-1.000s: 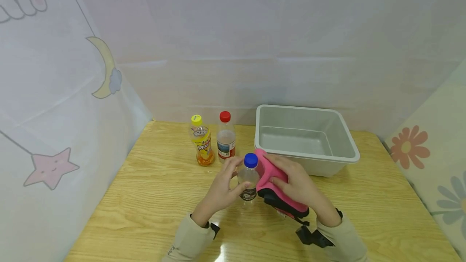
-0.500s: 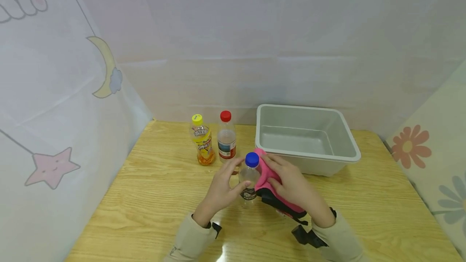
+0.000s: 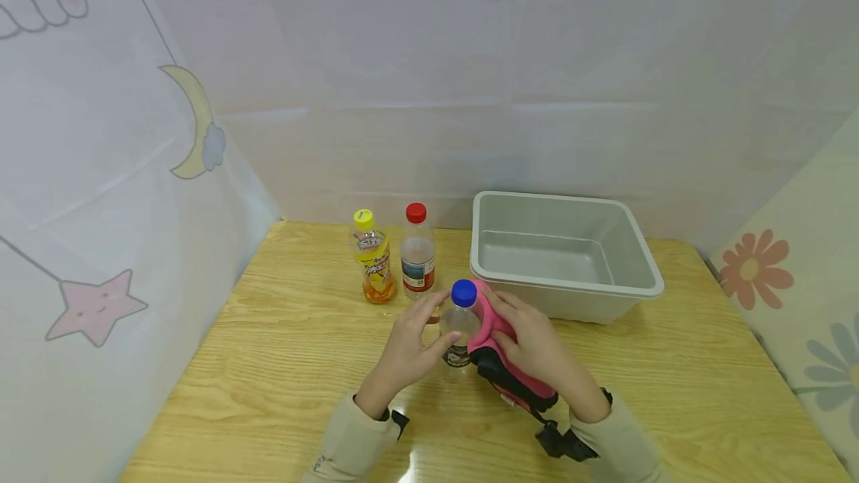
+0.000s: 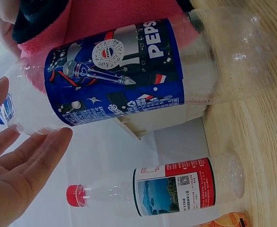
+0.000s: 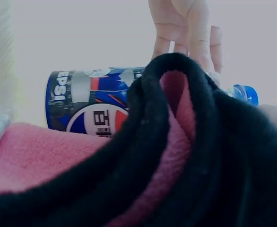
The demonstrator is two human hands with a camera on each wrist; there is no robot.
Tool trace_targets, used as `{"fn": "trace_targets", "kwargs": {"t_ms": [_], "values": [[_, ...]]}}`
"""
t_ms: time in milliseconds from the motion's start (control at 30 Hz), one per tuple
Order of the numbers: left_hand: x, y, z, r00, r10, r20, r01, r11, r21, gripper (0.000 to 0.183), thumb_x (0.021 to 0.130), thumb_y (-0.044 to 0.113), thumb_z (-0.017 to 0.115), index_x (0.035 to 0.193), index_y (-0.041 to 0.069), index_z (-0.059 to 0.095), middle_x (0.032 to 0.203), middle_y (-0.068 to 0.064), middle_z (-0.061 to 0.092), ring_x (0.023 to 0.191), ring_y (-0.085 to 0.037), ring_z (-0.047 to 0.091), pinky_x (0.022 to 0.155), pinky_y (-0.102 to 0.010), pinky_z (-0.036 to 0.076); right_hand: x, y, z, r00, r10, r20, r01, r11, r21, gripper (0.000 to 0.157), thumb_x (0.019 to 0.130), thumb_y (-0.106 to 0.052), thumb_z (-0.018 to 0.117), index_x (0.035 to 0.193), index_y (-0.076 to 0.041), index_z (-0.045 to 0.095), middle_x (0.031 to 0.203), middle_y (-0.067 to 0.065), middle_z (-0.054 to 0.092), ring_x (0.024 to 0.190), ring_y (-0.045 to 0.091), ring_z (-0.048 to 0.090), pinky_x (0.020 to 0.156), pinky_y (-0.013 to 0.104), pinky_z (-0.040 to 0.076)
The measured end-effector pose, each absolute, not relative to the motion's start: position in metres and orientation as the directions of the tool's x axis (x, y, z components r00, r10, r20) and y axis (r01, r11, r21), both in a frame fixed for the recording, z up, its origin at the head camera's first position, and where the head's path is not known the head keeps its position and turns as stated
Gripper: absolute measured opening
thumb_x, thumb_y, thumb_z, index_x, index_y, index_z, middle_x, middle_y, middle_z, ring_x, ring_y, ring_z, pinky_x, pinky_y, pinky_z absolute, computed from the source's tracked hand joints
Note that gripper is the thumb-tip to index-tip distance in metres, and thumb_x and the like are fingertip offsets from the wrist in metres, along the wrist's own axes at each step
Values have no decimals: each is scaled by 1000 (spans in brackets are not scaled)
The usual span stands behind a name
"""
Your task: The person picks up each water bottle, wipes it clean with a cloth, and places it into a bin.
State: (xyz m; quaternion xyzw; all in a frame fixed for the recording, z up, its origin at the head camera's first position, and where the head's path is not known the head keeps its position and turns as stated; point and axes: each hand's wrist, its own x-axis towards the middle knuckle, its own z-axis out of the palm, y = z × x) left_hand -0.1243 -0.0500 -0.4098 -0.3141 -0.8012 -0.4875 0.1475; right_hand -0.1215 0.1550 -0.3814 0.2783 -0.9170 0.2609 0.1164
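Note:
An upright clear Pepsi bottle with a blue cap stands on the table. My left hand holds it near the shoulder, thumb on the near side and fingers around the far side. Its blue label faces the left wrist camera. Against the bottle's right side, my right hand grips a bunched pink fleece cloth with black trim. Folds of the black trim hide part of the bottle in the right wrist view.
Behind the left hand stand a red-capped bottle and a yellow-capped drink bottle with orange at its base. A grey plastic tub sits at the back right. White printed sheeting encloses the wooden table.
The right hand and the pink cloth have shifted slightly left and toward the person along the bottle. The left hand and the Pepsi bottle stay almost in place.

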Motion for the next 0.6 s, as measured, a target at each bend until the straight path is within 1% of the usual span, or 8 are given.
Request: {"fn": "trace_targets", "kwargs": {"t_ms": [133,300,467,600], "values": [[-124,-50,-411,-760,360,541,645,319,694,53,82,6,69,128,-6,46,125,-20,52,110,-34,53,78,-35,54,-122,155,-389,-837,-432,335,-544,716,-438,49,72,6,71,119,7,57,114,23,57,99,39,58,83,50,49],[-124,-51,-412,-764,362,533,638,306,707,53,82,6,68,129,-5,45,127,-20,51,112,-34,51,79,-36,53,-123,154,-399,-862,-415,291,-507,722,-471,41,74,5,70,114,8,59,113,24,58,101,40,57,84,52,48],[-124,-51,-412,-765,371,527,635,296,713,52,84,7,67,130,-4,45,127,-19,50,113,-32,51,81,-33,53,-124,154,-407,-867,-425,261,-498,725,-475,41,75,4,69,115,7,59,114,24,58,102,41,56,86,53,46],[-124,-52,-411,-761,379,527,638,287,715,52,84,6,66,130,-5,44,128,-20,50,113,-34,51,82,-33,53,-128,158,-414,-844,-455,286,-536,684,-494,42,75,3,71,115,7,59,114,23,59,103,40,56,87,53,46]]}}
